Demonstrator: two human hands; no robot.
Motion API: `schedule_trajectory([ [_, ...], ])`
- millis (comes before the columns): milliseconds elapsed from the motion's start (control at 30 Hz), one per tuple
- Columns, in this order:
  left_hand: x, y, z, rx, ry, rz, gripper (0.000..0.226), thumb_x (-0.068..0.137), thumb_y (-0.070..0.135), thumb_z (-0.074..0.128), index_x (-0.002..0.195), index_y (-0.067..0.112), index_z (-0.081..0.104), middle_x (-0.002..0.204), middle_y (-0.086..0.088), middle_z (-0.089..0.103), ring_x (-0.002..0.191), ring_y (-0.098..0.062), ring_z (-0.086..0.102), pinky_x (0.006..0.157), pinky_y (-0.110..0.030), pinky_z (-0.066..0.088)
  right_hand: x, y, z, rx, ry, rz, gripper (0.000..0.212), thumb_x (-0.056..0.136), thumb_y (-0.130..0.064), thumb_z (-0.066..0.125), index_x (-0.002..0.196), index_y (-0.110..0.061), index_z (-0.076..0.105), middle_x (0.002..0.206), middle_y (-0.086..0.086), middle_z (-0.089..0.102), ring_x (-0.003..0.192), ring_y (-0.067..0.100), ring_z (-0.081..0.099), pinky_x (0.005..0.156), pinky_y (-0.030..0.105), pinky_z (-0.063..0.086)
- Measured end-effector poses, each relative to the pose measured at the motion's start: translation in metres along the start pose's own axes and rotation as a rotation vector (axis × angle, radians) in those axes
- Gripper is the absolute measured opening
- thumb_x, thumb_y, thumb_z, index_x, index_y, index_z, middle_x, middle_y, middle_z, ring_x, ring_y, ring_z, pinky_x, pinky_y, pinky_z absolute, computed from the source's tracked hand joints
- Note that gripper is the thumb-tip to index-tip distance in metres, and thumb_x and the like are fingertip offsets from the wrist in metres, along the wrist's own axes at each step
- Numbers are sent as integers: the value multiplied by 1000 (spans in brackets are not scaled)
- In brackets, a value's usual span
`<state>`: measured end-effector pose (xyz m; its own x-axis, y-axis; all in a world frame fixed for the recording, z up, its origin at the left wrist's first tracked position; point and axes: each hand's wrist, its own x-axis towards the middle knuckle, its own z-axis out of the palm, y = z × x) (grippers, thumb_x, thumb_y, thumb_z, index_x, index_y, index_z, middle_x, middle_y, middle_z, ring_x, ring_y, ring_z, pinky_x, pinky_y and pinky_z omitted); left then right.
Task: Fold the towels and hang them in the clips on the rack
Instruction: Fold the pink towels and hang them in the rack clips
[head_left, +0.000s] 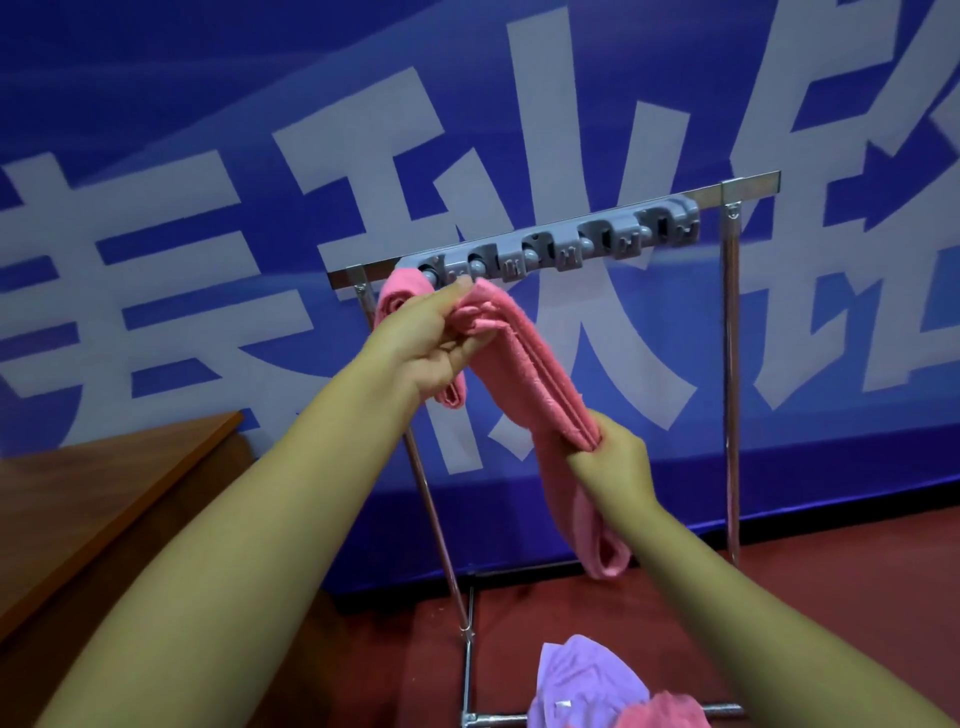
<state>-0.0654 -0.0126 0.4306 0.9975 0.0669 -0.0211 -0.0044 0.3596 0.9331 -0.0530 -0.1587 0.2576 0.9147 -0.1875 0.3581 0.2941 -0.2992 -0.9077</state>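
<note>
item: folded pink towel (540, 374), our left hand (436, 343) pinching its bunched top under the grey clip strip (561, 244), right hand (618, 462) gripping its middle; risk: thick folds slipping unclamped.

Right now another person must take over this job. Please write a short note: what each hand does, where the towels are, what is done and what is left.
Left hand: pinches the top end of the folded pink towel, just below the grey clip strip on the rack.
Right hand: grips the same towel lower down; its end hangs loose.
Done: another pink towel hangs at the leftmost clip.
Left: clip this towel; then fold and hang the purple towel and the pink one lying below.
</note>
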Motion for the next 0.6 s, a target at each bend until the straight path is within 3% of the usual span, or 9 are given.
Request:
schedule_trajectory([
  [67, -3, 2, -26, 6, 35, -1, 12, 88, 9, 61, 80, 0, 58, 64, -11, 64, 59, -13, 61, 51, -20, 55, 10, -8, -9, -35, 13, -56, 39, 73, -5, 55, 104, -22, 71, 80, 1, 70, 80, 18, 65, 64, 15, 45],
  [133, -3, -4, -62, 17, 87, -52, 11, 88, 5, 55, 78, 3, 58, 59, -7, 60, 54, -9, 57, 47, -15, 50, 23, -20, -18, -103, 42, -121, 49, 71, 3, 53, 110, -22, 70, 93, 4, 74, 91, 22, 67, 75, 26, 50],
  [233, 7, -37, -114, -20, 181, -231, 15, 85, 2, 50, 73, 6, 59, 38, -1, 51, 31, -6, 45, 34, -12, 39, 35, -42, -19, -214, 53, -247, 43, 77, -4, 58, 114, -22, 68, 107, 4, 72, 101, 23, 65, 85, 31, 50],
  [333, 11, -83, -136, 34, 180, -365, 18, 84, 0, 49, 79, 10, 63, 44, -4, 59, 33, -11, 49, 36, -12, 38, 38, -64, -10, -403, -11, -375, 44, 80, -5, 54, 119, -24, 65, 115, 3, 69, 108, 27, 62, 85, 33, 49],
  [400, 11, -108, -137, 91, 97, -417, 25, 85, -5, 44, 81, 9, 65, 53, -7, 64, 40, -16, 57, 42, -17, 45, 37, -77, -3, -530, -94, -401, 46, 81, -4, 51, 121, -24, 62, 118, 3, 67, 110, 29, 59, 84, 35, 49],
  [500, 8, -121, -118, 292, -8, -456, 18, 90, -1, 47, 95, 6, 62, 70, -11, 66, 59, -20, 65, 53, -29, 55, 36, -91, 4, -674, -168, -442, 48, 80, -4, 49, 121, -25, 60, 116, 4, 67, 109, 30, 57, 80, 36, 49],
  [533, 8, -119, -108, 406, 3, -408, 21, 90, 2, 49, 107, 8, 58, 81, -11, 65, 70, -21, 64, 59, -32, 54, 36, -94, 6, -712, -178, -451, 49, 79, -4, 48, 122, -24, 59, 115, 4, 67, 108, 30, 57, 78, 35, 48],
  [600, 10, -110, -91, 542, 63, -226, 50, 86, 4, 54, 133, 17, 45, 112, -5, 57, 98, -20, 55, 74, -35, 44, 36, -99, 9, -772, -195, -453, 46, 79, -3, 46, 119, -21, 59, 112, 5, 67, 106, 31, 57, 74, 35, 46],
])
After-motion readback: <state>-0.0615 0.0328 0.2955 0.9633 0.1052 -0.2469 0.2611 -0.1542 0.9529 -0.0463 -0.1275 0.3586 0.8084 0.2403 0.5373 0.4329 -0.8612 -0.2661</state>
